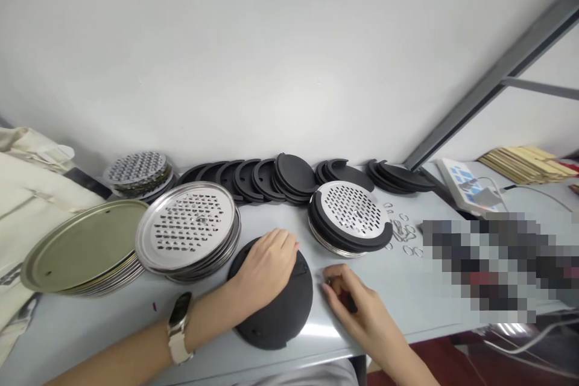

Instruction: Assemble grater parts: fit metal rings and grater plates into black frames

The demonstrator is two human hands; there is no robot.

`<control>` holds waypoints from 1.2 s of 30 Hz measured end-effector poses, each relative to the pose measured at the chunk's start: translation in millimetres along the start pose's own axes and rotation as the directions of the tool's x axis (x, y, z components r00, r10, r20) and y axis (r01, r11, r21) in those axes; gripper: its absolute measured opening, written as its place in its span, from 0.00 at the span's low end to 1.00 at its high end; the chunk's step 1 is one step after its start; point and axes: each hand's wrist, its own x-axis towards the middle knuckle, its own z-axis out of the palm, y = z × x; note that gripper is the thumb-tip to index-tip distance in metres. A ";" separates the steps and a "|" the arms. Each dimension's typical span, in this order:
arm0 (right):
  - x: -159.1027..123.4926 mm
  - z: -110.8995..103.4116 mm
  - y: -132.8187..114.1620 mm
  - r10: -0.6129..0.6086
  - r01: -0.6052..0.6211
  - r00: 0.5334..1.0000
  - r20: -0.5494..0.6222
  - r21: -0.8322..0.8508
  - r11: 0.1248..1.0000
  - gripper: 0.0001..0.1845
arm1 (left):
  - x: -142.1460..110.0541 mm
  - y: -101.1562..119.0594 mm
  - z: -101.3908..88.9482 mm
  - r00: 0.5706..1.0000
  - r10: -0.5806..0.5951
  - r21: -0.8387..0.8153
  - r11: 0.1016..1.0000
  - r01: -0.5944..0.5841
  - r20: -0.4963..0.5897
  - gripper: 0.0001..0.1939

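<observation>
A black round disc (pixel 289 313) with a notched edge and a small hole lies near the table's front edge. My left hand (pixel 266 265), with a watch on the wrist, rests over its upper part, fingers together and bent down against it; the fingertips are partly hidden. Just right of the disc is my right hand (pixel 350 301), thumb and forefinger in a pinch. A small thing may sit between the tips, but I cannot make it out. Beyond the right hand stands a stack topped by a perforated metal grater plate (pixel 355 208) inside a black rim (pixel 337 230).
On the left stand stacked grater plates (pixel 185 226) and olive-green round trays (pixel 90 247). Several black discs (pixel 296 174) lean along the wall. Loose metal rings (pixel 404 230) lie right of the grater stack. A grey metal bar (pixel 497 78) slants across the right side.
</observation>
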 end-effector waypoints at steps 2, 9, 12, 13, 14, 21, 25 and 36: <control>1.1 -2.5 -1.7 -0.009 0.009 1.000 -0.005 -0.020 1.000 0.07 | -4.9 -1.4 -0.6 0.998 0.006 0.003 1.000 -0.007 0.067 0.15; 21.1 -11.1 -19.6 -0.035 0.035 0.999 -0.002 0.147 0.988 0.09 | -5.9 -6.4 -1.5 0.985 -0.024 -0.081 0.996 0.039 0.171 0.13; 34.4 -6.6 -23.9 -0.040 0.022 0.996 0.079 0.214 0.977 0.06 | -6.4 -7.5 -3.5 0.984 -0.059 -0.149 0.985 0.084 0.165 0.12; 37.8 -4.1 -24.0 -0.046 0.024 0.995 0.094 0.225 0.974 0.05 | -6.6 -7.8 -4.6 0.984 -0.057 -0.175 0.981 0.087 0.167 0.12; 40.3 -1.6 -23.5 -0.053 0.028 0.993 0.101 0.233 0.972 0.05 | -6.5 -8.1 -5.7 0.984 -0.047 -0.194 0.978 0.081 0.171 0.11; 38.8 3.3 -15.4 -0.043 0.016 0.991 0.125 0.211 0.977 0.06 | -3.2 -9.2 -5.9 0.973 0.032 -0.190 0.982 0.012 0.227 0.09; 38.7 3.9 -14.1 -0.037 0.014 0.989 0.146 0.156 0.988 0.05 | -3.1 -10.5 -3.4 0.969 0.052 -0.196 0.981 -0.004 0.241 0.08; 38.9 8.2 -7.9 -0.038 0.036 0.997 0.065 0.041 0.999 0.16 | -6.1 -12.5 0.3 0.979 0.063 -0.200 0.979 -0.023 0.196 0.06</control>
